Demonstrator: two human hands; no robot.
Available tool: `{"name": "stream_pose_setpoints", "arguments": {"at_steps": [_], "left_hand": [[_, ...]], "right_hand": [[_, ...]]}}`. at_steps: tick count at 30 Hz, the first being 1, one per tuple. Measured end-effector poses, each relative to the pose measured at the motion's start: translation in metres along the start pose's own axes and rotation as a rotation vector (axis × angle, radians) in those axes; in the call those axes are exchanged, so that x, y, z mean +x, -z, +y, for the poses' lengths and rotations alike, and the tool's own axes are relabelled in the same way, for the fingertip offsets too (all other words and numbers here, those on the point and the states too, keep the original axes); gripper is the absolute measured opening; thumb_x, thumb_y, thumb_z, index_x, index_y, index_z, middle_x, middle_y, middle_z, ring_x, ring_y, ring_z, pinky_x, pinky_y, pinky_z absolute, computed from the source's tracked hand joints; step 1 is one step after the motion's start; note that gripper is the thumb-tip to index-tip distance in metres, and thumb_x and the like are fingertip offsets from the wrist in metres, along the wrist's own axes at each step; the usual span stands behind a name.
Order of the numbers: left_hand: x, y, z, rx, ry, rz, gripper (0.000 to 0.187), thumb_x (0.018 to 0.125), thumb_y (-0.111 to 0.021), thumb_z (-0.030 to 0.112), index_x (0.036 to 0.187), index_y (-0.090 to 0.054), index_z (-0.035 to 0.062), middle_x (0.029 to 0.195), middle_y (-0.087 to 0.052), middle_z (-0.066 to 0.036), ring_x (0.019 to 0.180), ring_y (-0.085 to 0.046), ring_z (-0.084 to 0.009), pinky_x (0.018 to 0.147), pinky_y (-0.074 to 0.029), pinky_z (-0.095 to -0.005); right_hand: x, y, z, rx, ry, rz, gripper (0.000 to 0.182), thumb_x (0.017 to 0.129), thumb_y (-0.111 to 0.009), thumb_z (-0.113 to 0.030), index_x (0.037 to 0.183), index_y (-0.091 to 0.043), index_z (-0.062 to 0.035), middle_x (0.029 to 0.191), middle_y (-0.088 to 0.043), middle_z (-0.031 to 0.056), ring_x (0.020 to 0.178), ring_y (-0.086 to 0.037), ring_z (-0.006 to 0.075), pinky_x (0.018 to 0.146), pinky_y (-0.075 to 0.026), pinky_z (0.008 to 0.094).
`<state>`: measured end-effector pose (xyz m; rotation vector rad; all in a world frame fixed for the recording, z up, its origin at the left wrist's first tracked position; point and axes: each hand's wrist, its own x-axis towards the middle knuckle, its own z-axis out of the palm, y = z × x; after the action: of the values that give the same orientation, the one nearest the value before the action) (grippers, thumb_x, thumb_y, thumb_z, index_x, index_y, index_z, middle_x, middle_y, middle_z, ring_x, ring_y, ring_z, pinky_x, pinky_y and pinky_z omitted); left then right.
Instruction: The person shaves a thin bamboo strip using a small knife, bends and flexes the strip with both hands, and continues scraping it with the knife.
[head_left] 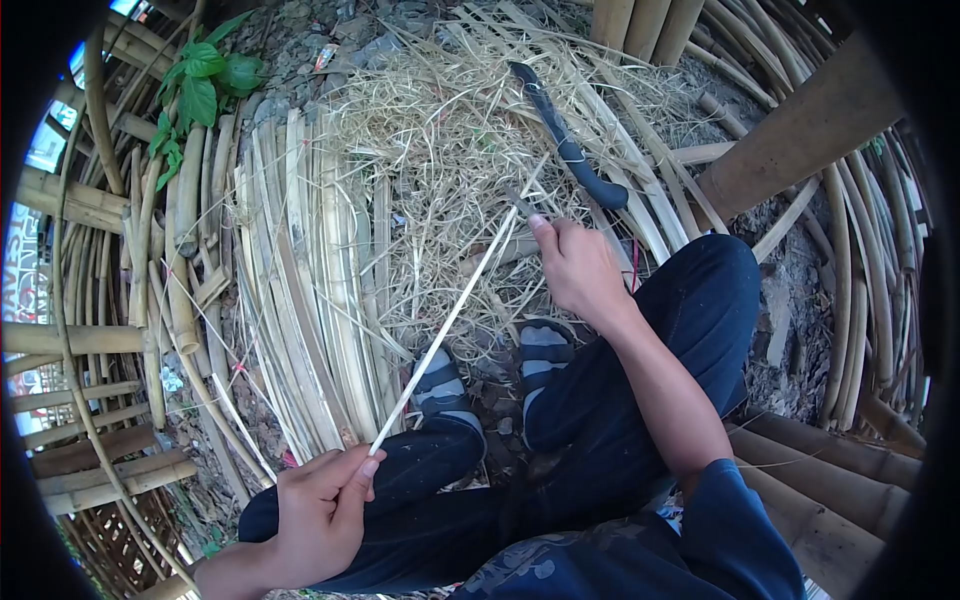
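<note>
A thin pale bamboo strip [450, 325] slants from lower left to upper right over my legs. My left hand [322, 510] is closed on its near end, pinching it between thumb and fingers. My right hand [582, 268] is closed round a small knife, whose grey blade [520, 203] lies against the strip near its far end. The knife's handle is hidden in my fist. Beyond my right hand, a long dark tool with a black curved grip [597, 185] lies on the shavings.
Curly bamboo shavings [420, 120] cover the ground ahead. A bundle of split bamboo slats [300, 260] lies to the left. A thick bamboo pole [800, 130] slants at the right, and more poles [820, 500] lie lower right. Leafy green plants [203, 75] grow at upper left.
</note>
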<state>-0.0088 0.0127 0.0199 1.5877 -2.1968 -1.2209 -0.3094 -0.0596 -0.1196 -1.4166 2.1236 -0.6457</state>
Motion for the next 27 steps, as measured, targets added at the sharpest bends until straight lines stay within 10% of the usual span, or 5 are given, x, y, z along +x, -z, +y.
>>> {"name": "stream_pose_setpoints", "arguments": {"at_steps": [8,10,14,19,27], "left_hand": [[-0.038,0.014,0.002,-0.132,0.192,0.006,0.015,0.093,-0.054,0.003,0.095,-0.066,-0.0045,0.061,-0.056,-0.004,0.048,-0.047,-0.0055,0.044,-0.035,-0.0204],[-0.044,0.016,-0.011,-0.177,0.23,0.039,0.017,0.095,-0.052,0.006,0.098,-0.066,-0.0039,0.064,-0.055,-0.002,0.048,-0.043,-0.0036,0.043,-0.032,-0.0189],[-0.039,0.011,-0.024,-0.433,0.328,-0.052,0.021,0.098,-0.049,0.01,0.107,-0.061,-0.0051,0.068,-0.053,-0.001,0.049,-0.038,-0.0027,0.042,-0.029,-0.0187],[-0.028,0.0,-0.021,-0.542,0.406,-0.067,0.018,0.095,-0.054,0.007,0.105,-0.065,-0.002,0.065,-0.055,-0.002,0.053,-0.045,-0.0036,0.047,-0.036,-0.0196],[-0.023,-0.011,-0.013,-0.141,0.098,0.035,0.017,0.093,-0.053,0.004,0.101,-0.065,-0.0046,0.062,-0.056,-0.005,0.051,-0.049,-0.0068,0.046,-0.038,-0.0209]], "right_hand": [[0.024,-0.004,0.036,0.022,-0.204,0.166,0.056,0.098,-0.035,-0.037,0.083,-0.062,0.0103,0.08,-0.06,0.0351,0.081,-0.059,0.0504,0.078,-0.045,0.0519],[0.031,-0.009,0.04,0.316,-0.308,0.239,0.06,0.098,-0.037,-0.047,0.08,-0.06,0.0049,0.064,-0.054,0.0124,0.063,-0.052,0.0214,0.065,-0.042,0.0365],[-0.005,-0.009,-0.004,0.456,0.138,0.441,0.043,0.102,-0.035,-0.034,0.081,-0.051,0.0,0.055,-0.037,-0.0019,0.049,-0.033,0.0061,0.046,-0.027,0.0263],[-0.08,-0.033,-0.051,0.363,0.764,0.027,0.022,0.092,-0.055,-0.021,0.081,-0.051,-0.0019,0.056,-0.053,0.0124,0.049,-0.056,0.0316,0.048,-0.044,0.0389],[-0.084,-0.031,-0.054,0.083,0.644,-0.079,0.028,0.092,-0.055,-0.025,0.078,-0.05,-0.0017,0.055,-0.054,0.0131,0.045,-0.057,0.0287,0.041,-0.044,0.0386]]}}
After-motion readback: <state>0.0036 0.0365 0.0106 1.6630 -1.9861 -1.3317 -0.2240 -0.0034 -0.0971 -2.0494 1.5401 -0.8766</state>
